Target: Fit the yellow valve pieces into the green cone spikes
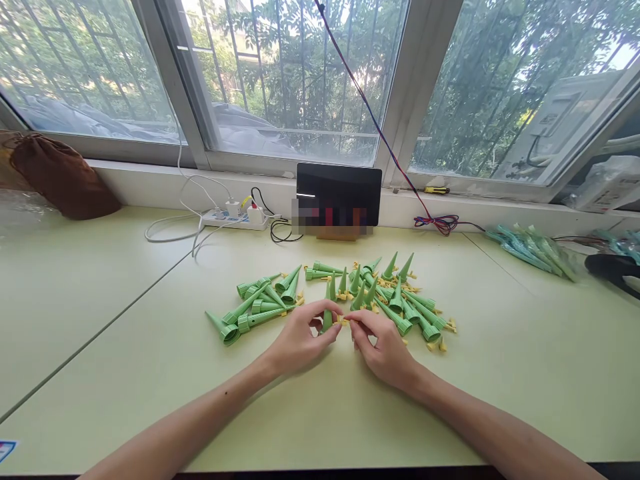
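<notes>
My left hand (300,340) is closed round a green plastic watering spike (327,315), which stands point up between thumb and fingers. At its side a small yellow plastic valve (342,321) shows between my two hands. My right hand (383,348) pinches that valve with thumb and forefinger; its exact fit against the spike is partly hidden by the fingertips. Just beyond, more green spikes (370,293) stand upright. To the left lies a loose group of green spikes (265,317), and on the right other spikes (430,327) lie among small yellow valves (442,345).
A dark tablet (340,193) stands at the back by the window, its lower part blurred. A power strip (235,219) with white cables lies left of it. Farther out are a brown bag (65,177), bundled wires (440,223), a yellow cutter (437,191) and plastic-wrapped packs (533,250).
</notes>
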Available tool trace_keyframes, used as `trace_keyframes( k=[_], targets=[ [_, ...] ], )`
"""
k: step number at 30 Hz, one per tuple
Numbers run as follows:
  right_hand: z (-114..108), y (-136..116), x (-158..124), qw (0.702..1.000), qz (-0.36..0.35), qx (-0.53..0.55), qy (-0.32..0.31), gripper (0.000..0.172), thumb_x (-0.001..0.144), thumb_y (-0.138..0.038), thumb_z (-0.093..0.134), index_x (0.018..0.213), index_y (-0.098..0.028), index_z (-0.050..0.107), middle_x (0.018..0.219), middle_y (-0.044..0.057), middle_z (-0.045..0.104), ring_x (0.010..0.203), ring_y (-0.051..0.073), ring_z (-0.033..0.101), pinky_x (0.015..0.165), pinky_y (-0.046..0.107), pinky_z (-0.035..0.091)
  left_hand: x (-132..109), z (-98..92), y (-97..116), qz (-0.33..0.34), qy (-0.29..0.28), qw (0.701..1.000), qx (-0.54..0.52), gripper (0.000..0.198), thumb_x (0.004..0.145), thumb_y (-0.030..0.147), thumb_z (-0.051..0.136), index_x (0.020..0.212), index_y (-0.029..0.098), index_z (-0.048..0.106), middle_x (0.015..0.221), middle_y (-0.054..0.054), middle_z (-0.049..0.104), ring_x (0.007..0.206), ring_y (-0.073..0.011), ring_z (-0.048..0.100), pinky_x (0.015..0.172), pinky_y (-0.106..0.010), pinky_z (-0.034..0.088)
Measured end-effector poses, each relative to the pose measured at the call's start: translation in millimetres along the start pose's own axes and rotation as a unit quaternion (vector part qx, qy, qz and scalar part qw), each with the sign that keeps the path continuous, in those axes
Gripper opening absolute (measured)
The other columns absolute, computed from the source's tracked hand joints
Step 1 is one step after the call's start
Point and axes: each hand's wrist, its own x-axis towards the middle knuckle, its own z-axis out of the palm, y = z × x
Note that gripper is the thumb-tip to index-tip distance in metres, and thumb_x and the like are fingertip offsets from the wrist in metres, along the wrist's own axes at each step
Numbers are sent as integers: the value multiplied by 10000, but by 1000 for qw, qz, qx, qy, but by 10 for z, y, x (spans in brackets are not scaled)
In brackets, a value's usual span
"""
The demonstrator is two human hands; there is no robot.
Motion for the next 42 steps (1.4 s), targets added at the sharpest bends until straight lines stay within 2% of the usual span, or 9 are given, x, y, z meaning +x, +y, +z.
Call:
trace_keyframes(
  k=[9,21,42],
  targets=[
    [0,17,-9,1000,-1,-16,19,238,937,-184,462,998,-159,690,883,70,723,728,176,641,617,270,480,9,-5,4,-2,8,1000,-5,169,888,277,592,1021,195,655,910,-8,664,767,-126,560,635,-222,446],
    [-4,22,-14,1000,-7,1,-2,224,953,-203,475,1001,-156,688,782,46,681,651,153,578,610,266,457,-9,3,-14,6,6,1000,-7,169,893,280,589,1016,185,655,909,-11,665,755,-119,552,643,-227,440],
    [5,35,-9,1000,1,17,-15,191,981,-246,491,1033,-163,656,786,39,681,687,152,615,645,253,486,0,15,-13,17,-15,1000,-20,186,905,305,580,1022,181,653,907,-20,666,738,-117,559,646,-219,460]
  ],
)
